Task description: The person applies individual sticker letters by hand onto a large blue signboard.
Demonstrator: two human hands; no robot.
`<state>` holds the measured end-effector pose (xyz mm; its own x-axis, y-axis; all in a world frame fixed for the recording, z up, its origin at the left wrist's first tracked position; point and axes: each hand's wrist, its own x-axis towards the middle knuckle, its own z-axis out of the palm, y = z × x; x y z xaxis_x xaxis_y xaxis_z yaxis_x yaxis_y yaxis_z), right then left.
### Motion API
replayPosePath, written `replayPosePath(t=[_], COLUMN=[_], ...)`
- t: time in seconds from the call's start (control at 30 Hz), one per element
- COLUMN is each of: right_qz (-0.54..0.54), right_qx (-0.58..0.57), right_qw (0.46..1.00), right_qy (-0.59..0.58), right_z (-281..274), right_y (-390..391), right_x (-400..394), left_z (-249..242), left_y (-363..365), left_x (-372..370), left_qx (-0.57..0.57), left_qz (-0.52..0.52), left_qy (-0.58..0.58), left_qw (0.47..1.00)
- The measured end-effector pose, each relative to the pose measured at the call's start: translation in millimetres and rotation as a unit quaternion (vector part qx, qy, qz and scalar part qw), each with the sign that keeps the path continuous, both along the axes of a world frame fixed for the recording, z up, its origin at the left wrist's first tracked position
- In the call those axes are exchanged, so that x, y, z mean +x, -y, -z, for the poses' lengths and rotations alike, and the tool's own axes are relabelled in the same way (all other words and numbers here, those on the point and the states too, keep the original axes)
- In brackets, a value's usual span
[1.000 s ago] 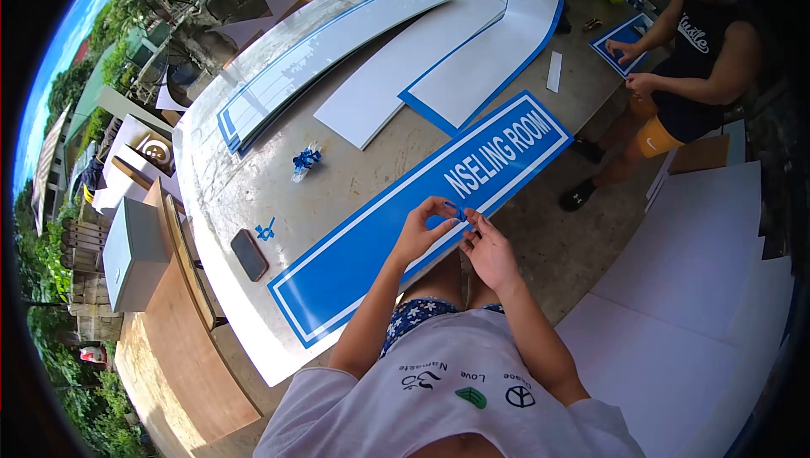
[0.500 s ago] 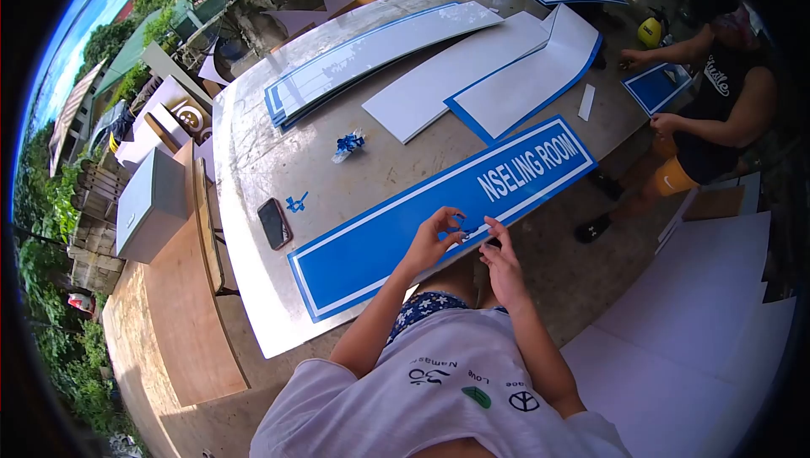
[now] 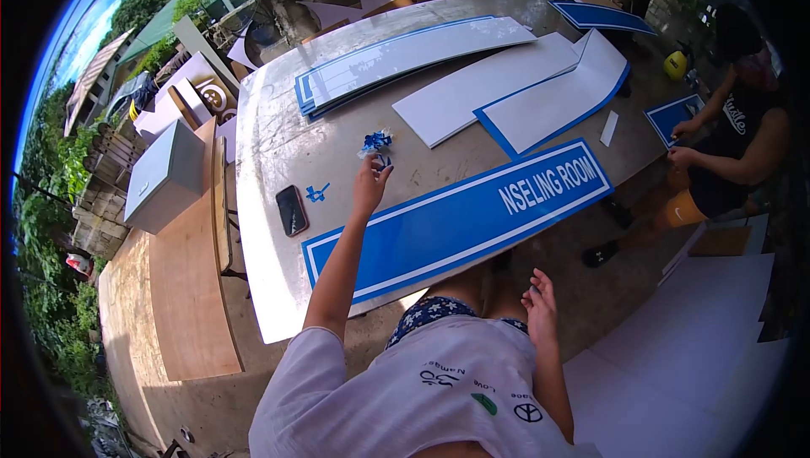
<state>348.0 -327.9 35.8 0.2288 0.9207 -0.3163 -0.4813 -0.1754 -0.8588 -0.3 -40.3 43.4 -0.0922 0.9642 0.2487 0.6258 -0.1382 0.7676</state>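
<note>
My left hand point(image 3: 369, 186) reaches over the table to a small pile of crumpled blue and white film scraps point(image 3: 374, 142). A dark blue scrap point(image 3: 384, 162) shows at its fingertips, between thumb and fingers, right below the pile. My right hand point(image 3: 540, 306) is off the table's front edge beside my leg, empty, with its fingers loosely bent and apart. In front of me lies a long blue sign point(image 3: 430, 243) with a white border and white letters reading "NSELING ROOM".
Left of the pile are a phone point(image 3: 292, 211) and another blue scrap point(image 3: 317, 194). Stacked white and blue panels point(image 3: 413, 57) and a folded white sheet point(image 3: 553, 99) lie farther back. At the right, a co-worker point(image 3: 734, 129) handles a small blue sign point(image 3: 672, 119).
My hands were together over the sign around a blue scrap. The left has moved forward and left to the scrap pile; the right has dropped back off the table edge.
</note>
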Motion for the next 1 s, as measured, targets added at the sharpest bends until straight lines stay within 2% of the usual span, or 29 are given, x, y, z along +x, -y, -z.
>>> replayPosePath(t=[0.13,0.2,0.27,0.47,0.63,1.0], right_qz=[0.06,0.084,0.092,0.145,0.152,0.149], right_qx=[-0.048,-0.078,-0.075,-0.136,-0.143,-0.164], right_qw=[0.997,0.993,0.993,0.98,0.978,0.974], right_qy=[-0.008,0.0,-0.003,0.008,-0.014,-0.039], right_z=[11.9,19.4,26.6,25.8,25.0,28.5], right_y=[27.7,40.0,51.8,62.7,55.1,46.9], right_x=[19.2,31.8,42.9,54.9,49.2,43.7], left_z=[15.8,22.8,24.7,43.9,52.4,62.7], left_y=[-49.7,-69.1,-80.7,-108.5,-119.1,-132.5], left_x=[-29.4,-36.9,-38.1,-33.7,-27.6,-28.6], left_qx=[-0.009,0.022,0.012,0.026,0.007,-0.044], left_qz=[-0.023,-0.066,-0.075,-0.104,-0.108,-0.029], left_qy=[-0.076,-0.155,-0.167,-0.322,-0.315,-0.294], left_qw=[0.997,0.986,0.983,0.941,0.943,0.954])
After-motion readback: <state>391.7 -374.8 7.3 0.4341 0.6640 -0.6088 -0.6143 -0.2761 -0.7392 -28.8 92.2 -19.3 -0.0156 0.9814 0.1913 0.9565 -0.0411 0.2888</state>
